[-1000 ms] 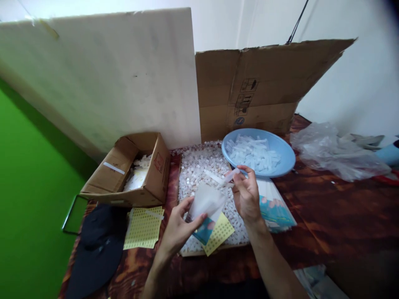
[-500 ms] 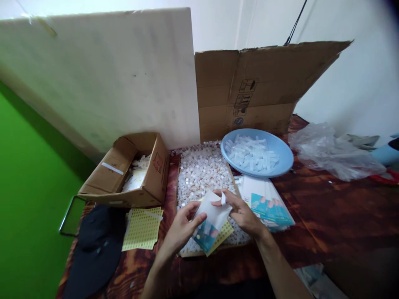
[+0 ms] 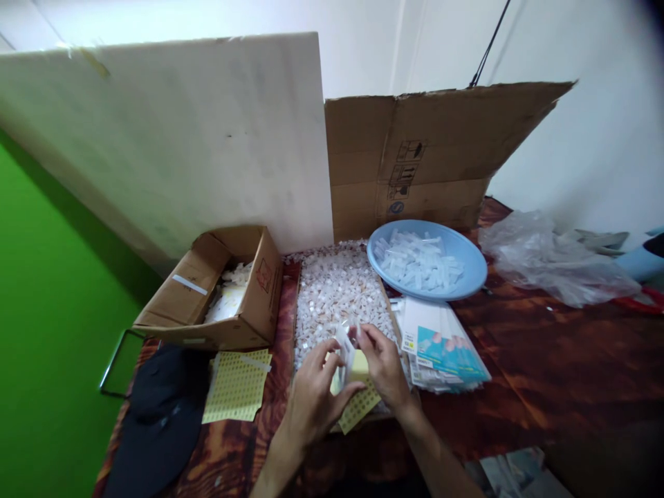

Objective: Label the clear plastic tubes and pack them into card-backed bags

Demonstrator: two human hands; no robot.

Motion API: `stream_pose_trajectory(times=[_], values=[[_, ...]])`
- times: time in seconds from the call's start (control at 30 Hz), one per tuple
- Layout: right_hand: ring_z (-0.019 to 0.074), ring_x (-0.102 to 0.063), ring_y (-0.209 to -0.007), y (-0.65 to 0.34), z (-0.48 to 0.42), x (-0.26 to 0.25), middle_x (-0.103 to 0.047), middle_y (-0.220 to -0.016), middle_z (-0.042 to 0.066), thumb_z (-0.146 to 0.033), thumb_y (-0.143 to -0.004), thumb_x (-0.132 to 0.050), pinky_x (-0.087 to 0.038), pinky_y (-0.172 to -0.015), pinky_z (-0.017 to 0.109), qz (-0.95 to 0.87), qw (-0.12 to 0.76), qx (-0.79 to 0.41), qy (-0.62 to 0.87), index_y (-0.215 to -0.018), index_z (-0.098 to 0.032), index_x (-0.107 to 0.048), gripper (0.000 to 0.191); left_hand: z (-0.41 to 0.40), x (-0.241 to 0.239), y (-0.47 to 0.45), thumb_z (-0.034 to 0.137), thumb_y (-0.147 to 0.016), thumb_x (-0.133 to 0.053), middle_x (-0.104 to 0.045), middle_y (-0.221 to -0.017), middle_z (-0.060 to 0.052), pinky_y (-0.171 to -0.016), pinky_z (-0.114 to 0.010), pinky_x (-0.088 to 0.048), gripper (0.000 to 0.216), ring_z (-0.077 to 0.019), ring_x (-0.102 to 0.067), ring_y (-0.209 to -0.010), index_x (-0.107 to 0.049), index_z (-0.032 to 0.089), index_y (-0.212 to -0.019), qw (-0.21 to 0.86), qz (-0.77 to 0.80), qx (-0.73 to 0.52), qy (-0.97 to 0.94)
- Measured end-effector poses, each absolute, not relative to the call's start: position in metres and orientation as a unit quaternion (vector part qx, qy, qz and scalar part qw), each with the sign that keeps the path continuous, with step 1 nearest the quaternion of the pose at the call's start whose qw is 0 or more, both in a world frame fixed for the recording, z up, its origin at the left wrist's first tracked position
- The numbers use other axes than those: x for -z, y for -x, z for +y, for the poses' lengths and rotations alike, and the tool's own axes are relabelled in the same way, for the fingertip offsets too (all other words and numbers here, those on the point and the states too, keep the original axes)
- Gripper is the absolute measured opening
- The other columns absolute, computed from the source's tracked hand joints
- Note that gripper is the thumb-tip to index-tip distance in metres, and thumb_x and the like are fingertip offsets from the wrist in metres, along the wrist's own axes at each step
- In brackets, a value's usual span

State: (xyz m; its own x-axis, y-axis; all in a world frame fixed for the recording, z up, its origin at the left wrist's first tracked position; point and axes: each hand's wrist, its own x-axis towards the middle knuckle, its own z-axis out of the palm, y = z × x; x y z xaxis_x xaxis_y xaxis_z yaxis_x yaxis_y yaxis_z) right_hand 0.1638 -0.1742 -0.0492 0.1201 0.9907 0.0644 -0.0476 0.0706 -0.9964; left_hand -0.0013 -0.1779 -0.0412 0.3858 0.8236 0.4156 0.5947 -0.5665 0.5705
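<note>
Over the tray of small clear pieces (image 3: pixel 337 283), I hold a small plastic packet (image 3: pixel 344 351) turned nearly edge-on. My left hand (image 3: pixel 315 384) is closed around its left side, the thumb lying low across the front. The fingers of my right hand (image 3: pixel 384 363) pinch the packet's upper right end; some fingertips are hidden behind it. Beneath my hands a yellow sheet of round stickers (image 3: pixel 360 409) lies on the pieces. Right of my right hand is a stack of white packets (image 3: pixel 440 346) with teal prints of fingers.
A blue basin (image 3: pixel 469 277) of clear strips stands behind the stack. To the left are an open cardboard box (image 3: pixel 262 290), another yellow sticker sheet (image 3: pixel 236 391) and a black cap (image 3: pixel 160 408). Crumpled plastic (image 3: pixel 550 259) lies right. Cardboard (image 3: pixel 440 138) and a white board (image 3: pixel 207 138) stand behind.
The packet has turned from showing its white and teal face to nearly edge-on. My left hand has shifted slightly right, my right hand slightly left and down. The view has tilted up a little.
</note>
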Motion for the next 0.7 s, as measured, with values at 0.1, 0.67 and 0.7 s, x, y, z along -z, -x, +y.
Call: stream_pose_trajectory(times=[0.1, 0.67, 0.7], values=[[0.0276, -0.066, -0.111, -0.174, -0.174, 0.053, -0.074, -0.115, 0.009, -0.054, -0.101, -0.049, -0.050, -0.101, 0.040, -0.477, 0.524, -0.541, 0.453, -0.116, -0.025, -0.075, 0.042, -0.175, 0.042, 0.001, 0.026, -0.093, -0.066, -0.067, -0.118, -0.011, -0.093, -0.038, -0.055, 0.015, -0.0259, -0.065, -0.110, -0.065, 0.024, -0.107, 0.169, 0.407, -0.327, -0.836], [0.0201, -0.065, -0.076, -0.176, -0.182, 0.053, -0.071, -0.084, 0.002, -0.032, -0.103, -0.048, -0.043, -0.069, 0.030, -0.623, 0.430, -0.433, 0.489, -0.098, -0.023, -0.072, 0.027, -0.149, 0.014, -0.005, 0.032, -0.095, -0.065, -0.072, -0.092, -0.006, -0.077, -0.029, -0.052, 0.013, -0.0197, -0.068, -0.084, -0.073, 0.021, -0.095, 0.284, 0.451, -0.346, -0.772], [0.0195, -0.064, -0.074, -0.175, -0.183, 0.050, -0.070, -0.081, 0.002, -0.032, -0.103, -0.047, -0.042, -0.068, 0.030, -0.625, 0.428, -0.427, 0.494, -0.096, -0.022, -0.072, 0.027, -0.145, 0.011, -0.001, 0.030, -0.096, -0.063, -0.073, -0.091, -0.006, -0.077, -0.028, -0.052, 0.014, -0.0188, -0.068, -0.083, -0.074, 0.021, -0.093, 0.297, 0.429, -0.324, -0.789]])
